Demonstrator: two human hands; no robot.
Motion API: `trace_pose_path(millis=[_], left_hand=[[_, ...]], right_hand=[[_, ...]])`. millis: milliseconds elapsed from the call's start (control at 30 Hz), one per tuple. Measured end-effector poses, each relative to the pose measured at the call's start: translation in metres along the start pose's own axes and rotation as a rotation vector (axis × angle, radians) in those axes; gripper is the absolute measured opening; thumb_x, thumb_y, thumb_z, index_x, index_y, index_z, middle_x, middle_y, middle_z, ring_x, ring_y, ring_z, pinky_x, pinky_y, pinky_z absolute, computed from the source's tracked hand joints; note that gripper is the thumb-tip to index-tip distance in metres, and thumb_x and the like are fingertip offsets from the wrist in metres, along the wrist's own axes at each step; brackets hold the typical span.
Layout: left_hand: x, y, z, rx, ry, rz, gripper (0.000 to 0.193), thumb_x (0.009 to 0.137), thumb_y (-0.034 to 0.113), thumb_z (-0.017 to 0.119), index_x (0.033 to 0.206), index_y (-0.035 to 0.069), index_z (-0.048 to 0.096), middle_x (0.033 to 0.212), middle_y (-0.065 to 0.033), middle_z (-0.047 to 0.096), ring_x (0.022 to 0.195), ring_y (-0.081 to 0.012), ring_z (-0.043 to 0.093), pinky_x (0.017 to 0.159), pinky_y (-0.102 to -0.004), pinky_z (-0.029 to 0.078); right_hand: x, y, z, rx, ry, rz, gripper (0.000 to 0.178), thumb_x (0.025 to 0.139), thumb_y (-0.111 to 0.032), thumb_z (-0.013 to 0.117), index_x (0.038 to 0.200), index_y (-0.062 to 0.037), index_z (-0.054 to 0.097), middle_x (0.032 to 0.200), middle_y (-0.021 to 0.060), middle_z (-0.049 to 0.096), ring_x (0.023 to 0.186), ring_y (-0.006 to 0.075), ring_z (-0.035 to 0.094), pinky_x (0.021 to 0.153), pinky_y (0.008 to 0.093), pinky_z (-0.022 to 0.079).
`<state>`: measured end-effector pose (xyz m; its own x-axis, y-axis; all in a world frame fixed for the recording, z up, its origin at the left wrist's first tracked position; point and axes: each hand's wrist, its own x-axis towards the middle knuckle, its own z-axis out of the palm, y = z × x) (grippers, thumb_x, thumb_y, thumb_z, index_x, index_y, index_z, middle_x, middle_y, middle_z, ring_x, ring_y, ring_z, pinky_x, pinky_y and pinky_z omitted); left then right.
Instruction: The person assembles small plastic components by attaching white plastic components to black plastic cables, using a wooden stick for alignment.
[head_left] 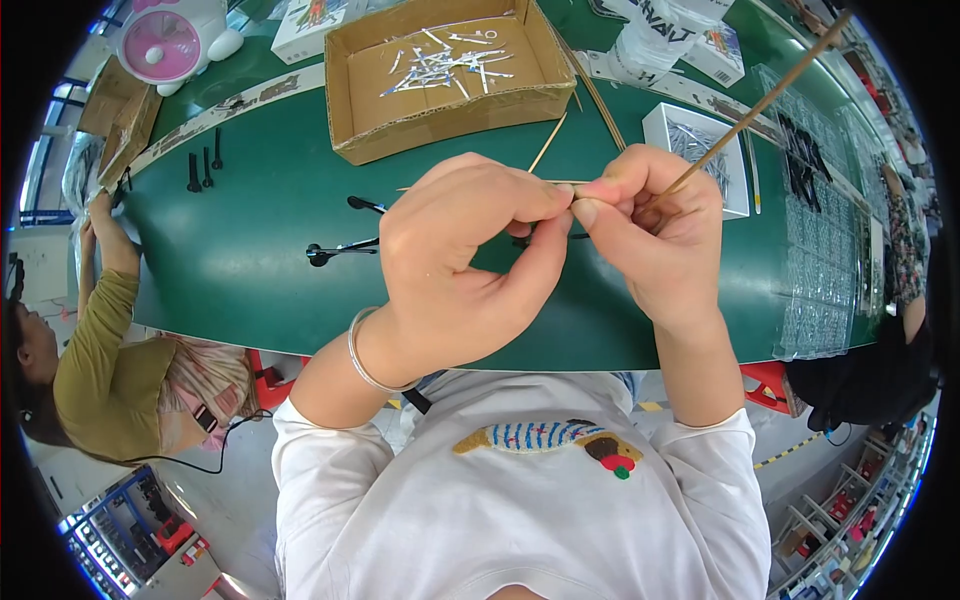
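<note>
Over the green table (240,250), my two hands meet with their fingertips pinched together. My left hand (450,260), thumb against forefinger, grips something small that the fingers hide. In my right hand (670,240), a long thin wooden stick (765,100) is held among the curled fingers and slants up to the right. Its thumb and forefinger also pinch at the same small spot as the left. Beside and partly behind my left hand lie slim black-ended parts (320,256). Another thin stick (547,142) points away from behind the hands.
Beyond my hands stands a cardboard box (450,120) holding small white strips. A white box (735,195) of grey pieces is at right, near clear plastic sheets (815,280) with black parts. Black pieces (194,175) lie at left. Co-workers sit on both sides; a pink-and-white fan (165,45) stands far left.
</note>
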<state>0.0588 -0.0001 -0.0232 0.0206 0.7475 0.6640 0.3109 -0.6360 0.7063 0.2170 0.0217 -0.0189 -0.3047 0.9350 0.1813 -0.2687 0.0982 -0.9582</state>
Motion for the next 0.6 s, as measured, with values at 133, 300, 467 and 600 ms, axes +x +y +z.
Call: trace_pose_path(millis=[133, 300, 467, 600], left_hand=[[-0.003, -0.002, -0.001, -0.288, -0.018, -0.228, 0.012, 0.071, -0.01, 0.062, 0.079, -0.001, 0.06, 0.076, -0.0055, 0.062, 0.066, -0.0103, 0.057, 0.057, -0.0213, 0.046], [-0.002, 0.0, -0.002, -0.583, -0.04, -0.421, 0.009, 0.078, -0.009, 0.057, 0.082, -0.002, 0.056, 0.081, -0.0031, 0.056, 0.066, -0.0067, 0.052, 0.058, -0.0191, 0.045], [0.001, 0.002, -0.003, -0.683, -0.063, -0.529, 0.008, 0.079, -0.008, 0.056, 0.084, -0.002, 0.054, 0.08, -0.0012, 0.054, 0.066, -0.0042, 0.048, 0.057, -0.0176, 0.042], [0.0, 0.0, -0.004, -0.67, -0.079, -0.503, 0.009, 0.079, -0.006, 0.057, 0.086, -0.001, 0.054, 0.08, -0.0004, 0.055, 0.067, -0.0038, 0.046, 0.059, -0.0178, 0.04]], right_hand=[[0.0, -0.004, 0.004, 0.049, -0.002, 0.055, 0.009, 0.078, 0.009, 0.061, 0.078, 0.0005, 0.06, 0.068, -0.0026, 0.055, 0.058, -0.001, 0.046, 0.05, 0.0149, 0.036], [0.001, -0.007, -0.004, 0.231, -0.074, 0.13, 0.014, 0.089, -0.01, 0.052, 0.083, -0.0003, 0.061, 0.07, 0.0003, 0.057, 0.057, 0.0031, 0.046, 0.053, 0.0165, 0.038], [0.005, 0.001, 0.008, -0.008, 0.217, -0.103, 0.042, 0.096, -0.033, 0.036, 0.086, 0.0007, 0.06, 0.071, 0.0041, 0.056, 0.057, 0.0081, 0.041, 0.054, 0.022, 0.037], [0.002, -0.008, -0.007, 0.036, 0.028, 0.001, 0.043, 0.099, -0.032, 0.026, 0.08, -0.002, 0.05, 0.066, 0.0043, 0.043, 0.056, 0.0159, 0.04, 0.054, 0.0257, 0.037]])
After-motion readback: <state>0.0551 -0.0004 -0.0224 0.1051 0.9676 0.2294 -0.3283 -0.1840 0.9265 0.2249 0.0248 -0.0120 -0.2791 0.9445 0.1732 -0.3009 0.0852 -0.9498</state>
